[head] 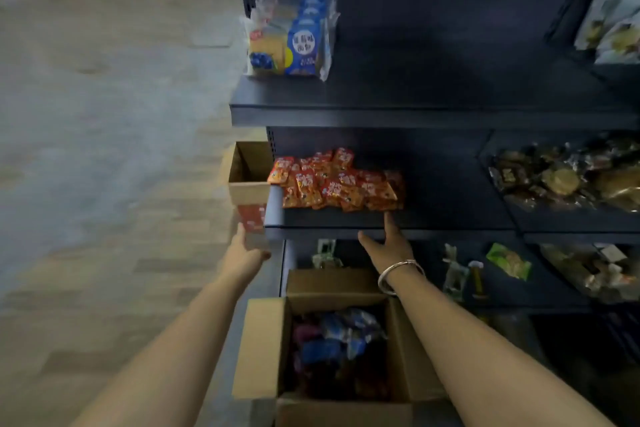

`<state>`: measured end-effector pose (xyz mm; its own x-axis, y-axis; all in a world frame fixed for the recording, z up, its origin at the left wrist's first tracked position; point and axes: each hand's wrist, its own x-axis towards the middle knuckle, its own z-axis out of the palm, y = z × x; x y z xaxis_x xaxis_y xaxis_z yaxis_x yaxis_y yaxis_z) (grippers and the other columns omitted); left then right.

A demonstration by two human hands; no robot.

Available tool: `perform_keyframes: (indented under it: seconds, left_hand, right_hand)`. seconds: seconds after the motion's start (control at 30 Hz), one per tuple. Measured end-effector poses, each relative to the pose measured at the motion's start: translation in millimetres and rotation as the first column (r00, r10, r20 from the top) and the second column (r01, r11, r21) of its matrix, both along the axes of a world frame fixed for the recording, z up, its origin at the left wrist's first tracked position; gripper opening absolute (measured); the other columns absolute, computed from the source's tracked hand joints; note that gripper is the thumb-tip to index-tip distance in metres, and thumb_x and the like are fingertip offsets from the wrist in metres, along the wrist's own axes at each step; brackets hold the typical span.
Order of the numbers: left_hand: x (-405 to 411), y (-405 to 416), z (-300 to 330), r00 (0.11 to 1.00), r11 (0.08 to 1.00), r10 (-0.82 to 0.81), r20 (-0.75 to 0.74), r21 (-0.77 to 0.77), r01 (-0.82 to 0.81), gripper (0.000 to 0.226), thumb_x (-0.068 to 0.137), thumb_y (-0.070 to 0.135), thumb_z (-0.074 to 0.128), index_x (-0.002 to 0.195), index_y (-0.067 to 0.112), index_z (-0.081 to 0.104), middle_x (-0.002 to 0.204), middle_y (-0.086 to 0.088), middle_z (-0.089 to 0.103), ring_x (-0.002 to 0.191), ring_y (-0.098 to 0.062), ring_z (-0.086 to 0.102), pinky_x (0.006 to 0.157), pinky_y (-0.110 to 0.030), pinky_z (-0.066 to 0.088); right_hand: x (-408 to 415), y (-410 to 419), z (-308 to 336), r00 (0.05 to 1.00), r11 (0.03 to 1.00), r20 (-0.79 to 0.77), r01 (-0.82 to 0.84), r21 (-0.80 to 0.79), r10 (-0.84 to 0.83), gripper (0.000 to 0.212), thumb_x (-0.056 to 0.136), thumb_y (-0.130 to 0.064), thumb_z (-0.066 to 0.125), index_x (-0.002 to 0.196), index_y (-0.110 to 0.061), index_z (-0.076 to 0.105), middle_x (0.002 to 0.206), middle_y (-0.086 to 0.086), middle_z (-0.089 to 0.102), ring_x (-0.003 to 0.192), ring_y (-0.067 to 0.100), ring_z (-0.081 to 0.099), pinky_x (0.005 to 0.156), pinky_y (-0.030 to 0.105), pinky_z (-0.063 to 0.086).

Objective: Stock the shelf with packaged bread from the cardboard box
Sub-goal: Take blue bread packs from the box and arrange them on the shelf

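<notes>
Head view — left hand (242, 255) on small carton (250, 192), right hand (388, 243) open.

Daylight is washing the floor (86, 114) beyond the left hand (242, 256), while the shelf (433, 111) above the right hand (391, 246) is sitting in deep shadow. Everything is smearing slightly, and straight edges are bowing outward.

A shop: dark metal shelving (433, 114) stocked with packaged bread (291, 42) and red snack packets (332, 184).
</notes>
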<state>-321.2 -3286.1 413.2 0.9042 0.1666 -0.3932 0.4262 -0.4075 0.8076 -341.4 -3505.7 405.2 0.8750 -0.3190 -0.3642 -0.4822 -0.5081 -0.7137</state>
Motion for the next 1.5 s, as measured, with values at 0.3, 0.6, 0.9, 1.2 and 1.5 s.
perform_keyframes:
  seconds: [0.3, 0.6, 0.9, 1.2, 1.5]
  left_hand:
    - [-53, 3, -170, 0.948, 0.992, -0.128, -0.293, -0.027, 0.126, 0.082, 0.089, 0.008, 0.056, 0.151, 0.021, 0.005, 0.158, -0.002, 0.015, 0.142, -0.027, 0.025, 0.111, -0.038, 0.031]
    - [-66, -1, -318, 0.91, 0.977, -0.205, -0.359, -0.02, 0.212, 0.077, 0.088, 0.004, 0.056, 0.15, 0.018, 0.014, 0.152, -0.006, 0.032, 0.137, -0.028, 0.034, 0.104, -0.034, 0.034]
    - [-48, -13, -479, 0.857, 0.895, -0.368, -0.36, 0.112, 0.431, 0.079, 0.086, 0.025, 0.063, 0.15, 0.025, 0.016, 0.139, -0.005, 0.05, 0.123, -0.027, 0.049, 0.095, -0.028, 0.039]
    - [-2, -60, -583, 0.652, 0.547, -0.708, -0.271, 0.373, 0.749, 0.086, 0.088, 0.021, 0.061, 0.15, 0.024, 0.002, 0.159, -0.005, 0.008, 0.146, -0.025, 0.011, 0.118, -0.037, 0.019]
    - [26, -54, -647, 0.791, 0.675, -0.554, -0.258, 0.416, 0.609, 0.081, 0.09, 0.011, 0.051, 0.151, 0.017, -0.002, 0.156, -0.012, 0.021, 0.14, -0.03, 0.028, 0.11, -0.033, 0.027]
  right_hand:
    - [-62, 0, -164, 0.956, 0.986, -0.278, 0.126, 0.112, -0.09, 0.083, 0.085, -0.044, 0.059, 0.15, -0.024, 0.011, 0.152, 0.005, 0.031, 0.134, 0.028, 0.038, 0.112, 0.039, 0.032]
    - [-73, 14, -314, 0.944, 0.99, -0.321, 0.106, 0.088, -0.073, 0.079, 0.088, -0.042, 0.056, 0.15, -0.024, 0.011, 0.153, 0.006, 0.027, 0.138, 0.028, 0.032, 0.113, 0.035, 0.027]
    - [-79, 12, -468, 0.936, 0.989, -0.348, 0.092, 0.112, -0.047, 0.078, 0.088, -0.033, 0.06, 0.149, -0.021, 0.015, 0.148, 0.012, 0.035, 0.133, 0.031, 0.038, 0.107, 0.035, 0.032]
    - [-50, -9, -576, 0.955, 0.999, -0.297, 0.012, -0.033, -0.021, 0.048, 0.086, -0.019, 0.061, 0.132, -0.014, 0.048, 0.126, 0.015, 0.057, 0.116, 0.03, 0.054, 0.097, 0.033, 0.044]
    - [-22, -7, -616, 0.924, 0.814, -0.159, -0.381, -0.439, 0.348, 0.071, 0.084, -0.036, 0.063, 0.144, -0.022, 0.026, 0.143, 0.005, 0.024, 0.118, 0.028, 0.049, 0.089, 0.037, 0.049]
